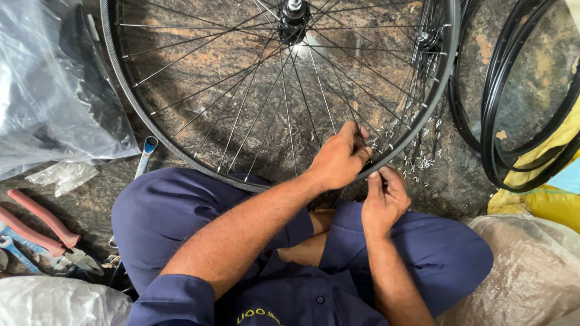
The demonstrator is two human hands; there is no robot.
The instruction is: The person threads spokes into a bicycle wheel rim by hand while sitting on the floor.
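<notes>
Both hands, the left hand (339,158) and right hand (383,199), pinch a spoke (320,102) at the wheel rim (417,124), fitting it; next needs careful threading.

Soft even daylight, sharp focus, faint spoke shadows on the floor (241,66) (wide-angle bowing at edges)

The round spoked bicycle wheel (278,90) has a black rim, thin silver spokes and a dark hub at the far middle. Beneath it the stone floor (199,60) is mottled brown with rusty orange patches. The long-handled pliers (42,232) at near left have salmon-pink grips. The loose cotton trousers (163,223) are plain navy blue. Stacked bare rims (513,90) at far right are glossy black, beside crumpled yellow cloth (544,202)
</notes>
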